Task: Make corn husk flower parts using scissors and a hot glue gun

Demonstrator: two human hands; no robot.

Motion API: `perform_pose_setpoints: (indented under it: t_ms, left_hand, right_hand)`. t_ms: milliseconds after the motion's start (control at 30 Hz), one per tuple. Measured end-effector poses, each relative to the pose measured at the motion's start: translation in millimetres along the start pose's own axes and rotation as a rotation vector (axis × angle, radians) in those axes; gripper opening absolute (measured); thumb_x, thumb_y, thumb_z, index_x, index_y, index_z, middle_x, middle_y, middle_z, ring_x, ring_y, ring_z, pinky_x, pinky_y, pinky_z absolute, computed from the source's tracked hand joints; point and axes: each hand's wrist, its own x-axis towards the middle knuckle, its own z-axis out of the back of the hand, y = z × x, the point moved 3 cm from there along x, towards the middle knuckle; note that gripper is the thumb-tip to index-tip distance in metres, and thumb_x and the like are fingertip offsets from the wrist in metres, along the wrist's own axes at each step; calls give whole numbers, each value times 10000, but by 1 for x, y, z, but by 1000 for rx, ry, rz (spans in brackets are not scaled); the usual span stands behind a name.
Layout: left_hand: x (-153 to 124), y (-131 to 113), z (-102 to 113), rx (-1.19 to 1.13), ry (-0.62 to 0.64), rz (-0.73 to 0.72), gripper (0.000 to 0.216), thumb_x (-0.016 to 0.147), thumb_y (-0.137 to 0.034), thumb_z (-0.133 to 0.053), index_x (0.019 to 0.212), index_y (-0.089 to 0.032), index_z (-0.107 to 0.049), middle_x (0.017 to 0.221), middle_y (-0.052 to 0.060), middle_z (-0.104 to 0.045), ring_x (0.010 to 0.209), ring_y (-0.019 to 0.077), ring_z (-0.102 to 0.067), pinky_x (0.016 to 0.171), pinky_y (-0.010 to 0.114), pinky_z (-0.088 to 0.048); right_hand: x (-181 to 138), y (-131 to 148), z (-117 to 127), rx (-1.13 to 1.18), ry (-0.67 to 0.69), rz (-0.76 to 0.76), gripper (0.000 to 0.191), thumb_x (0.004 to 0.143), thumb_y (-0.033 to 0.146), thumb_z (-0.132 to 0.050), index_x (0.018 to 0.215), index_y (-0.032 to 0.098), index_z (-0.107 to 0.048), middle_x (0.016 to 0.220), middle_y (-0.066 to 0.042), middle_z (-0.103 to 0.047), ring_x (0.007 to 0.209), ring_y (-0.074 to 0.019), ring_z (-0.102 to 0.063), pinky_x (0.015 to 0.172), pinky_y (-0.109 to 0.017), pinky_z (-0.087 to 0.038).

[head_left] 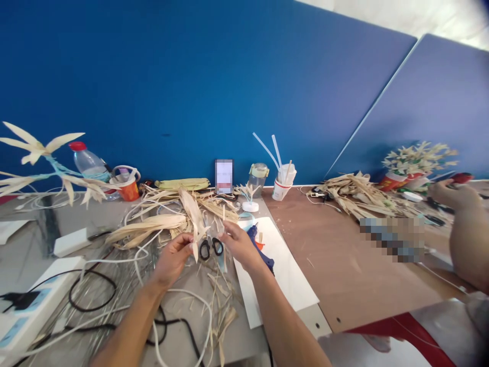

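Note:
My left hand [172, 257] pinches a dry corn husk [193, 211], which rises above the fingers with its pointed end hanging below. My right hand [240, 245] is beside it with thumb and fingertips pressed together. A thin pale strip stands up at those fingertips, but what they grip is too small to tell. Between the hands is a pair of scissors [205, 250] with black handle loops towards me; its blades are partly hidden. Behind the hands more dry husks [153, 227] lie in a loose heap. A blue glue gun [266, 257] rests on white paper [286, 275] beside my right forearm.
A power strip [34, 300] and tangled cables spread at left. A husk flower [46, 150], a bottle [89, 163] and an orange cup [129, 188] stand behind. A phone [224, 176], jar [258, 176] and white cup [281, 188] line the partition. At right, another person's hand [443, 193] works near husks.

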Motion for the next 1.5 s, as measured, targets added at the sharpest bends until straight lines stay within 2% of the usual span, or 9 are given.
perform_pose_setpoints:
  t_ms: [100,333,500,633,700,767,867,1000,1500]
  left_hand:
    - [0,0,-1,9,6,-4,323,531,-369,-843,672,-155,-647,623,-8,-620,576,104,-517,563,227,-393]
    - [2,11,2,-26,58,16,264,586,-311,-829,709,-163,-649,638,-24,-619,583,88,-511,578,205,-388]
    - [2,13,1,-60,70,25,272,579,-313,-837,712,-164,-653,620,-28,-613,572,77,-504,576,191,-383]
    - [1,11,-1,-85,68,30,287,563,-325,-846,698,-161,-653,613,-25,-612,561,76,-499,560,191,-379]
    - [1,10,-2,-107,65,35,282,564,-318,-846,701,-165,-652,619,-25,-616,562,77,-502,562,194,-385]
    - [0,9,-2,-126,67,41,273,570,-306,-844,705,-167,-652,628,-24,-621,571,80,-511,571,198,-394]
    - [0,9,-3,-132,83,52,267,575,-296,-843,705,-163,-651,639,-20,-628,589,85,-524,587,201,-404]
    - [0,10,-4,-124,90,54,260,584,-289,-839,704,-159,-648,654,-20,-636,606,84,-529,601,198,-408]
    - [-4,9,-11,-119,121,80,233,579,-236,-839,696,-151,-656,653,-2,-638,619,101,-553,615,216,-438]
  right_hand:
    - [-1,7,0,-156,-73,158,283,741,187,-594,1001,201,-703,1211,-85,-604,1182,-236,-505,1043,-402,-332]
    - [-13,16,-23,-249,-18,349,209,773,219,-574,924,205,-717,980,-69,-700,1044,-228,-591,974,-382,-417]
    - [-12,6,-20,-448,-64,355,408,741,185,-569,1142,184,-642,1263,-132,-568,1161,-272,-543,995,-417,-427]
    - [-12,10,-13,-496,-133,495,553,692,44,-508,1219,190,-588,1454,-122,-366,1315,-277,-393,1052,-419,-375]
    - [-13,16,-10,-416,-194,591,509,721,23,-452,1178,184,-607,1429,-127,-396,1284,-243,-433,1035,-388,-389]
    - [-14,22,-10,-311,-205,625,375,768,64,-451,1050,186,-665,1273,-131,-547,1164,-224,-533,986,-372,-422]
    - [-12,23,-16,-177,-56,525,169,787,194,-544,852,199,-700,920,-78,-679,940,-212,-611,879,-353,-460]
    - [-14,20,-30,-29,127,369,105,760,256,-595,721,188,-665,748,-19,-637,758,-164,-592,745,-283,-453]
    - [-9,5,-39,198,107,20,179,674,313,-600,568,173,-565,527,31,-512,503,-97,-408,516,-226,-331]
